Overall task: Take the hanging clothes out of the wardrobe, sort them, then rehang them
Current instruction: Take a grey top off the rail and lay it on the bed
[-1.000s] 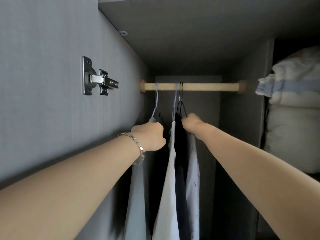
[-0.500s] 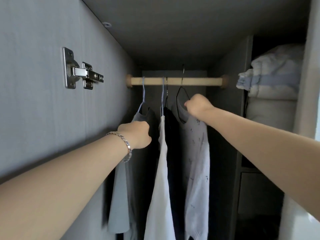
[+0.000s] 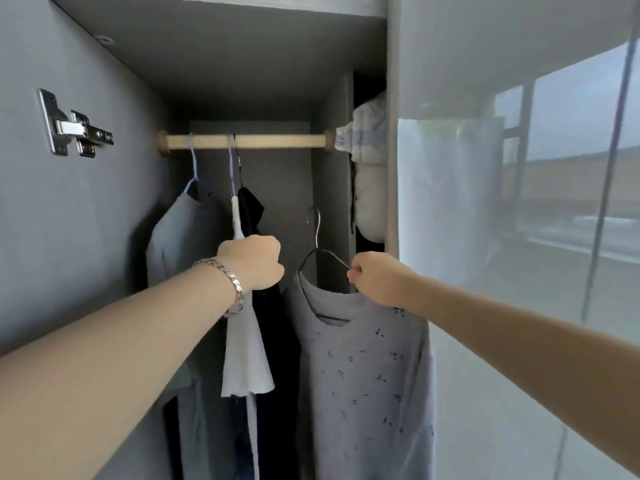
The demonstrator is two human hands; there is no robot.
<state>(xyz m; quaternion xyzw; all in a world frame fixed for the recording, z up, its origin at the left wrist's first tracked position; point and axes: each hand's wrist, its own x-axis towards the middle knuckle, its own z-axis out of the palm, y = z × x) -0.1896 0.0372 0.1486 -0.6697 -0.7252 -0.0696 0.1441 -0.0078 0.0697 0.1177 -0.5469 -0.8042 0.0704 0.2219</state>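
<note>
Below the wooden rod, toward its five o'clock, the right grip pinched the wire hanger carrying the speckled grey shirt, clear of the rod, while at that grip's nine o'clock the left grip clenched the white garment hung on the rod.

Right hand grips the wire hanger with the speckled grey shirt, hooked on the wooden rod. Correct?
No: the head view shows the right hand gripping the wire hanger with the speckled grey shirt, but its hook is free, below the wooden rod.
</note>
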